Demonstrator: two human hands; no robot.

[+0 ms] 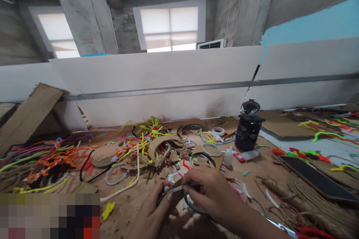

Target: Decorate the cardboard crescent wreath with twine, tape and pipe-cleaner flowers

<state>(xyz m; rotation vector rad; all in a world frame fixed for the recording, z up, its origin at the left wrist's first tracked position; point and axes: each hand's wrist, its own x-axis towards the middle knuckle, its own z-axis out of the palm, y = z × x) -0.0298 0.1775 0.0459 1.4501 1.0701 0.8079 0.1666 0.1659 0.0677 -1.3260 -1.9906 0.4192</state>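
Head view. Both my hands are low in the frame, over the brown table (123,210), working close together. My left hand (157,206) has a bent cardboard strip (176,195) pinched, thumb on the near face, fingers curled behind. My right hand (209,191) is closed too, fingertips gripping the strip's other end. A dark ring (187,202) loops down under the right fingers, right beside the strip; cannot tell whether it is attached or only held against it. A small lilac bit (166,188) shows at the left fingertips.

Risks, my judgement: squeezing from both ends could crease the strip at its bend. A loose right pinch could let the ring slip, since its lower curve looks unsupported. Clutter matters as well: the white ring (107,177) and pale cord (138,164) lie to the left, and a sideways swing might snag them. The small squeeze bottle (228,157) stands just beyond my right hand and could be knocked over by a careless knuckle; the black jar (247,132), lid up, is farther off. My right forearm runs near the red handles (311,231), easy to catch on.

Position: strip spans the gap between the two sets of fingertips, held at both sides; ring below and against the right fingers. Undersides hidden.
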